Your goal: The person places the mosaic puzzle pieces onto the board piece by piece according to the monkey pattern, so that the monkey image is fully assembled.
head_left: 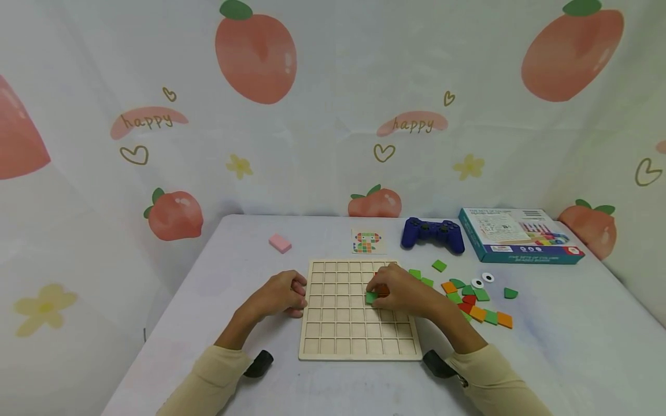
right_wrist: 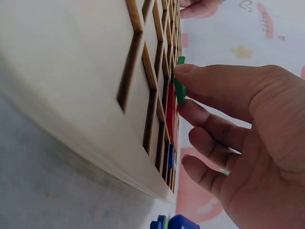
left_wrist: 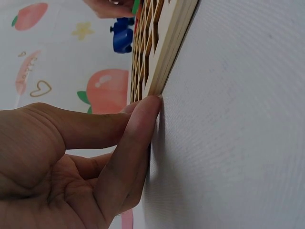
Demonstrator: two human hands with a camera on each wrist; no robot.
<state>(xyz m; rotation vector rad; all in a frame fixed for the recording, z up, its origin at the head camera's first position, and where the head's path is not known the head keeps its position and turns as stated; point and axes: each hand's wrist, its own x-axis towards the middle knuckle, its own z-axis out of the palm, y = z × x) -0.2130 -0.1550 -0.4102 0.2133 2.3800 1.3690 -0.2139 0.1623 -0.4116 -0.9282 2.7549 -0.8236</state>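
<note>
A light wooden grid board [head_left: 335, 330] lies on the table with square recesses. At its left edge my left hand [head_left: 281, 293] holds the rim between bent fingers and thumb; the left wrist view shows a fingertip [left_wrist: 147, 112] against the board's side [left_wrist: 174, 38]. Over the upper right part of the board, my right hand [head_left: 403, 290] pinches a green square tile [right_wrist: 180, 88], tilted above the recesses. Red pieces [right_wrist: 170, 112] and a blue piece [right_wrist: 171, 156] sit in the board near that hand, which partly hides them in the head view.
Loose green, orange and red tiles [head_left: 504, 320] lie right of the board, with two round eye pieces [head_left: 487, 277]. Behind stand a pattern card [head_left: 368, 241], a blue game controller [head_left: 432, 234] and a puzzle box [head_left: 520, 236]. A pink block [head_left: 280, 243] lies back left.
</note>
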